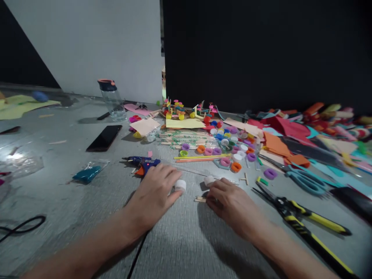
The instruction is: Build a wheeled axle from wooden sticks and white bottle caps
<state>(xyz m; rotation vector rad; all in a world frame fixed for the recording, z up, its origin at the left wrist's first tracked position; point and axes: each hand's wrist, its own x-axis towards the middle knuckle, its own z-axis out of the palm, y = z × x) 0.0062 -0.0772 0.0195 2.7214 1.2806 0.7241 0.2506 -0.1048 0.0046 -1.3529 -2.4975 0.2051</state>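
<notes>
Resting on the grey table [186, 240], the left hand [157, 192] lies palm down with its fingertips closed on a white cap [180, 185] that sits on the surface. The right hand [232, 203] is curled, its fingertips pinching a small bundle of short wooden sticks [200, 199] flat against the table. A second white cap [209, 180] stands just beyond the right fingertips, apart from the first.

Hazard 1: the blue glue gun [142, 162] lies just beside the left hand's knuckles, and a small red light shows on its body. If it is powered, a sideways shift of the left hand risks contact with a hot nozzle.

Hazard 2: the white cap is round and lightly held. Loose pressure may let it roll away.

Hazard 3: the wooden sticks are thin and gripped only at one end. Uneven pressure may fan them out of alignment.

Hazard 4: the yellow-handled cutters [302, 217] lie near the right forearm with the jaws toward the hand. A sweep of the arm may catch them.
</notes>
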